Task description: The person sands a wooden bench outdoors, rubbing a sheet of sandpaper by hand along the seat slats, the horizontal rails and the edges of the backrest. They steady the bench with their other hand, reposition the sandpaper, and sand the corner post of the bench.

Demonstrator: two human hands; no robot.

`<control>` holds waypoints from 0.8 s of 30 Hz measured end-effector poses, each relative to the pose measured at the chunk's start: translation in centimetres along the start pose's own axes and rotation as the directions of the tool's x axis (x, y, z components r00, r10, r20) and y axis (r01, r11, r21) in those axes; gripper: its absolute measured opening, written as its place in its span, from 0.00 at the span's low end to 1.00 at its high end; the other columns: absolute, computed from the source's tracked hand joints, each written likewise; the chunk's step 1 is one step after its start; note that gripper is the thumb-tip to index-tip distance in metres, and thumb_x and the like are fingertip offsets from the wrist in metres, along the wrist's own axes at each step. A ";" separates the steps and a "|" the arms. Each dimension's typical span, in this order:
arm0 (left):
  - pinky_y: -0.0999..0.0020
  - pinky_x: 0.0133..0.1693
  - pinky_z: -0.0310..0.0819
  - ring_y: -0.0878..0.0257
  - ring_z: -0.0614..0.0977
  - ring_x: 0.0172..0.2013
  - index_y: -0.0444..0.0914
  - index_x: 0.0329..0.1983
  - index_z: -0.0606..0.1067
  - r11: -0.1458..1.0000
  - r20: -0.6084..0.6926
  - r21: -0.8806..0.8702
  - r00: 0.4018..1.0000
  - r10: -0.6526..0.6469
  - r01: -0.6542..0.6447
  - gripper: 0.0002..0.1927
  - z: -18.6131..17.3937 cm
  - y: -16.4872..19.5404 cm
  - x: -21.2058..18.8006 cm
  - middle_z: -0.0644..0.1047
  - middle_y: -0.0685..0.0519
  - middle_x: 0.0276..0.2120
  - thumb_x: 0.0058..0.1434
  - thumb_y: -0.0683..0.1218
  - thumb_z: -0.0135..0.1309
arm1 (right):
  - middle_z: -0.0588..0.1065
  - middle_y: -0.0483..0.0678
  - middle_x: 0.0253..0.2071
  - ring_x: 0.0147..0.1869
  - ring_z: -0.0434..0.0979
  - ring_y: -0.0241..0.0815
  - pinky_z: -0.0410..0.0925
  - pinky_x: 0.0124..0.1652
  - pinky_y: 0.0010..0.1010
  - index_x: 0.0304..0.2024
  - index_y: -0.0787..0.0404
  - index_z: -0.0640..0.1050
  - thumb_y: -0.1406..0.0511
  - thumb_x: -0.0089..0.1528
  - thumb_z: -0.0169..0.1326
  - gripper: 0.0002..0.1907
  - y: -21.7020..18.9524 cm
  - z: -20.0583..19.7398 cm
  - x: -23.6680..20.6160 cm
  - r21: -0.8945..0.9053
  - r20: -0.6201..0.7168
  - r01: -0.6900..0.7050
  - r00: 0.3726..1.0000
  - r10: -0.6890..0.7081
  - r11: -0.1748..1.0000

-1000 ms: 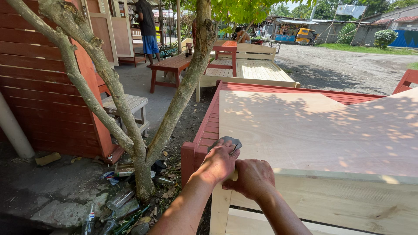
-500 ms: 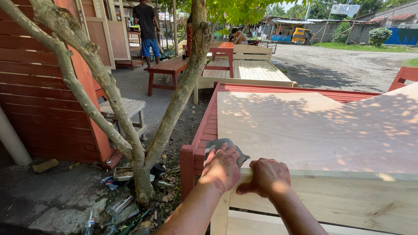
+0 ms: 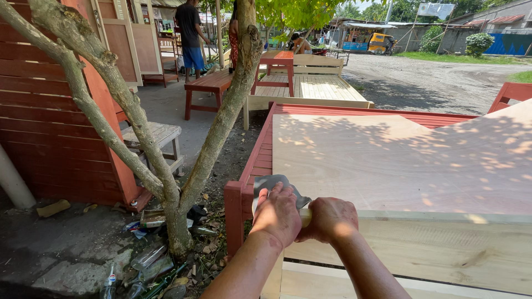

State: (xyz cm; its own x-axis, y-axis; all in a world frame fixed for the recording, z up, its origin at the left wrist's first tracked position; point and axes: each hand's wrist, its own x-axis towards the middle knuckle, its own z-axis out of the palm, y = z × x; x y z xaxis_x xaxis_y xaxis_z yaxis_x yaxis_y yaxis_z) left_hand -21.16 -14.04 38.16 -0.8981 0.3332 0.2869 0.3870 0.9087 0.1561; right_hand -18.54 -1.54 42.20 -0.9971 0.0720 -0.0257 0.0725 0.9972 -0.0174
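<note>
Nearest, the left hand [image 3: 279,215] presses a folded grey sheet of sandpaper [image 3: 271,184] against the corner of a pale unpainted wooden frame [image 3: 421,243], fingers closed over it. Touching it, the right hand [image 3: 330,218] is curled shut on the frame's top edge. Beyond lies a plywood sheet [image 3: 388,160] on red slats [image 3: 260,160], with a forked tree [image 3: 183,182] to the left and a red bench [image 3: 208,86] farther off.

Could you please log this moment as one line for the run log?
left hand: pressing grey sandpaper on frame corner | right hand: gripping pale wooden frame edge | plywood sheet: lying flat behind
</note>
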 end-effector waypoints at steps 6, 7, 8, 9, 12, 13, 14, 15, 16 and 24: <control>0.51 0.67 0.43 0.51 0.57 0.73 0.37 0.65 0.71 0.972 -0.280 -0.181 0.955 0.097 -0.152 0.30 2.1 -0.8 -4.3 0.66 0.49 0.70 0.57 0.45 0.53 | 0.82 0.44 0.36 0.45 0.82 0.43 0.72 0.48 0.36 0.34 0.49 0.84 0.44 0.40 0.72 0.27 0.1 0.3 -0.2 0.030 -0.031 0.017 0.999 -0.016 0.999; 0.55 0.69 0.46 0.53 0.58 0.73 0.38 0.64 0.72 0.951 -0.257 -0.303 0.966 -0.022 -0.059 0.27 2.1 -1.0 -3.1 0.67 0.50 0.69 0.61 0.46 0.52 | 0.82 0.44 0.36 0.46 0.82 0.43 0.72 0.48 0.36 0.35 0.49 0.84 0.44 0.41 0.71 0.26 0.1 0.3 -0.2 0.029 -0.036 0.021 0.999 -0.019 0.999; 0.59 0.70 0.50 0.54 0.59 0.73 0.39 0.63 0.73 0.907 -0.213 -0.420 0.967 -0.143 0.042 0.23 1.8 -1.5 -1.5 0.68 0.52 0.69 0.64 0.47 0.50 | 0.82 0.44 0.36 0.46 0.82 0.43 0.72 0.49 0.36 0.35 0.49 0.84 0.44 0.41 0.71 0.26 0.1 0.3 -0.3 0.021 -0.030 0.024 0.999 -0.023 1.000; 0.63 0.72 0.54 0.55 0.60 0.73 0.41 0.62 0.74 0.840 -0.156 -0.525 0.954 -0.256 0.140 0.20 1.8 -1.9 -0.2 0.69 0.53 0.68 0.68 0.48 0.49 | 0.82 0.44 0.36 0.46 0.82 0.43 0.72 0.49 0.36 0.35 0.49 0.84 0.44 0.41 0.71 0.27 0.1 0.3 -0.3 0.013 -0.028 0.029 0.999 -0.029 1.000; 0.62 0.70 0.54 0.54 0.57 0.75 0.34 0.63 0.73 0.664 -0.260 -0.739 0.958 -0.123 -0.115 0.21 2.7 -3.6 -0.3 0.66 0.50 0.71 0.66 0.41 0.49 | 0.82 0.44 0.37 0.46 0.82 0.43 0.73 0.48 0.36 0.36 0.49 0.84 0.44 0.40 0.71 0.28 0.1 0.1 -0.3 0.027 -0.038 0.033 0.999 -0.032 0.999; 0.62 0.70 0.54 0.54 0.57 0.75 0.35 0.64 0.73 0.660 -0.317 -0.734 0.940 -0.126 -0.160 0.24 3.6 -3.8 -1.7 0.66 0.50 0.71 0.63 0.39 0.49 | 0.82 0.44 0.37 0.46 0.82 0.43 0.73 0.48 0.36 0.37 0.48 0.84 0.45 0.39 0.71 0.28 0.0 0.0 -0.3 0.041 -0.041 0.032 0.999 -0.030 0.999; 0.62 0.69 0.55 0.53 0.58 0.74 0.35 0.65 0.73 0.656 -0.373 -0.726 0.919 -0.128 -0.204 0.27 4.7 -3.8 -3.7 0.66 0.50 0.71 0.60 0.36 0.49 | 0.82 0.44 0.37 0.46 0.82 0.43 0.73 0.48 0.36 0.37 0.48 0.84 0.45 0.39 0.71 0.28 0.0 0.0 -0.3 0.044 -0.047 0.026 0.999 -0.024 0.999; 0.60 0.69 0.53 0.50 0.57 0.74 0.34 0.65 0.72 0.757 -0.480 -0.590 0.876 -0.050 -0.280 0.28 5.5 -3.9 -5.3 0.66 0.48 0.71 0.59 0.35 0.50 | 0.82 0.45 0.37 0.46 0.83 0.44 0.73 0.49 0.36 0.37 0.48 0.84 0.45 0.39 0.71 0.28 0.0 0.0 -0.3 0.046 -0.054 0.021 0.998 -0.019 0.999; 0.57 0.70 0.51 0.46 0.57 0.75 0.33 0.66 0.71 0.833 -0.566 -0.437 0.824 0.038 -0.339 0.29 6.1 -3.9 -6.6 0.65 0.46 0.71 0.57 0.35 0.51 | 0.82 0.45 0.38 0.46 0.83 0.44 0.73 0.49 0.36 0.38 0.48 0.84 0.45 0.39 0.72 0.28 -0.1 0.0 -0.3 0.046 -0.056 0.019 0.998 -0.016 0.999; 0.52 0.69 0.49 0.43 0.53 0.73 0.34 0.68 0.66 0.847 -0.592 -0.485 0.794 -0.137 -0.216 0.35 5.2 -1.9 -2.4 0.59 0.41 0.72 0.53 0.33 0.52 | 0.83 0.44 0.36 0.44 0.83 0.43 0.74 0.47 0.35 0.37 0.49 0.85 0.46 0.39 0.70 0.27 -0.6 0.2 -0.6 0.025 -0.045 0.013 0.999 -0.012 1.000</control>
State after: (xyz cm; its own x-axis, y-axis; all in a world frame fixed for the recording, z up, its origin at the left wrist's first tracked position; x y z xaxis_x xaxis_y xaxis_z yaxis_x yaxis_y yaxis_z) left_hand -20.81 -15.33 32.29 -0.6424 -0.0084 0.7663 0.6233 0.5760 0.5288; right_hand -17.99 -2.16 42.07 -0.9980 0.0607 0.0192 0.0598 0.9973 -0.0427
